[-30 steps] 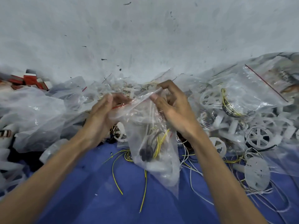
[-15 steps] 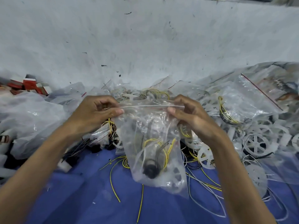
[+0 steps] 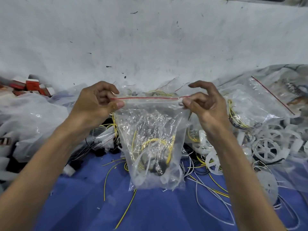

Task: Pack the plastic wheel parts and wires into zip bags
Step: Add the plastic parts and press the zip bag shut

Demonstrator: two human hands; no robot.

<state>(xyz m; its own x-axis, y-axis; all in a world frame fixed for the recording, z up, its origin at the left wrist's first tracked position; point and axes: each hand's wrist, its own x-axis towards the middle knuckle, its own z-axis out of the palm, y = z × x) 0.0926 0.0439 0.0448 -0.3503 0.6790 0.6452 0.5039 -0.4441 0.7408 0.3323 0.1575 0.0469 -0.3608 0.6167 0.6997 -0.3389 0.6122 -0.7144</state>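
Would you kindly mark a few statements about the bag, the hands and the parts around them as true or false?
1. The left hand and the right hand each pinch one top end of the zip bag. True.
2. The bag is empty. False: yellow wire and other parts sit low inside it.
3. The seal strip along the bag's top is red. True.
4. The loose white spoked wheels lie to the left of the bag. False: the white wheels lie to its right.
5. Red and white boxes sit at the far left. True.
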